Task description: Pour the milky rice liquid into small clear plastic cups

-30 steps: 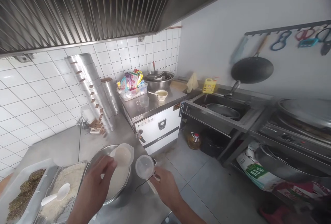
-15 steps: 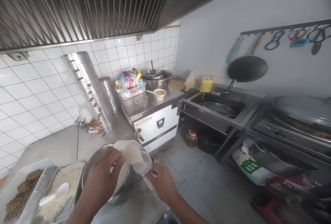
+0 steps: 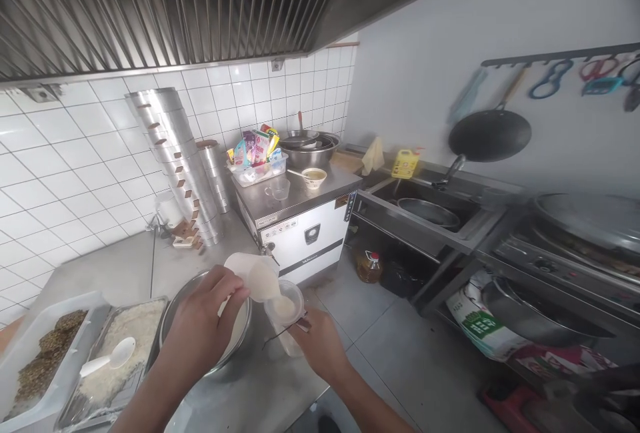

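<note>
My left hand (image 3: 213, 316) is closed on a white plastic cup (image 3: 239, 265), tilted to the right with a pale cream substance in it. Its mouth rests at the rim of a clear plastic cup (image 3: 299, 303), which my right hand (image 3: 320, 346) grips from the right. Pale contents (image 3: 283, 307) lie in the clear cup; whether they are powder or liquid I cannot tell. A thin dark strand (image 3: 277, 335) sticks out by my right fingers. Beneath my left hand stands a steel bowl (image 3: 173, 316) with whitish contents, partly covered by the hand.
At left are a metal tray (image 3: 160, 313) of white grains with a white spoon (image 3: 121, 353), and a plastic bin (image 3: 95, 299) of brown crumbly food. Stacked metal cylinders (image 3: 173, 146) lean behind. A white cabinet (image 3: 285, 246) bears a bowl (image 3: 314, 179); the sink (image 3: 390, 189) is right.
More pale contents show in the clear cup, and both cups have shifted slightly to the right. The view has turned a little.
</note>
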### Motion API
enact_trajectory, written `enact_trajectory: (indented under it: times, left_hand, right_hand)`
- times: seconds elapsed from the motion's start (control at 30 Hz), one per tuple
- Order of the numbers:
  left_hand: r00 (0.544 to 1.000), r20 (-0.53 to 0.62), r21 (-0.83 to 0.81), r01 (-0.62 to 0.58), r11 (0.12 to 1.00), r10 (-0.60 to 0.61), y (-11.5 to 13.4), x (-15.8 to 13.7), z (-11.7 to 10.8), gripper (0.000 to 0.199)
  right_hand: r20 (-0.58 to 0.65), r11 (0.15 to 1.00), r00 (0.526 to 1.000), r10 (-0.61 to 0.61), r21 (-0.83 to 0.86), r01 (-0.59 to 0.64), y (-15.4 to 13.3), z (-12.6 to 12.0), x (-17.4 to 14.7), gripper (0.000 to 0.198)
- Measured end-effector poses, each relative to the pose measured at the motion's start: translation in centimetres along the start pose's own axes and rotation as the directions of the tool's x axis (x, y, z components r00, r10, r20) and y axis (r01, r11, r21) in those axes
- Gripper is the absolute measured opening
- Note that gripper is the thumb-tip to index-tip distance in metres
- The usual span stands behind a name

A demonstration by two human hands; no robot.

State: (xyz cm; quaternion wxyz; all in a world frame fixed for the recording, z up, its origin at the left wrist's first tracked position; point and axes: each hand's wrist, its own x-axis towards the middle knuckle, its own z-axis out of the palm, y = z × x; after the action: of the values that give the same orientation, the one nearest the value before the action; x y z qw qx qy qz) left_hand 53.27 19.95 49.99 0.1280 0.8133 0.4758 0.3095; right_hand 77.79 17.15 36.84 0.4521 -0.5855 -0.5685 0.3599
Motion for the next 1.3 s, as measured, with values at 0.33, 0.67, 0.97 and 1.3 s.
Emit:
enact_trajectory:
  times: [0.33,0.67,0.97,1.3]
  left_hand:
    - [0.992,-0.073,0.032,-0.099,0.995,0.101,1.2,0.8,-0.5,0.027]
    - [0.997,-0.016,0.004,-0.074,0.997,0.074,1.8,0.8,-1.2,0.024]
    - [0.995,-0.021,0.009,-0.098,0.995,0.099,1.9,0.9,-1.3,0.023]
    - [0.990,-0.032,0.023,-0.133,0.991,0.134,2.2,0.9,-1.5,0.021]
  right_hand:
    - [0.027,0.995,0.999,0.036,0.096,-0.038,-1.4,-0.4,0.3,0.031]
    - [0.037,0.989,0.995,0.094,0.109,-0.097,-2.1,-0.7,-0.1,0.037]
    - [0.014,0.994,0.995,0.098,0.057,-0.098,-1.9,-0.7,-0.3,0.035]
    - [0.054,0.992,0.994,0.090,0.085,-0.094,-2.3,-0.6,-0.8,0.034]
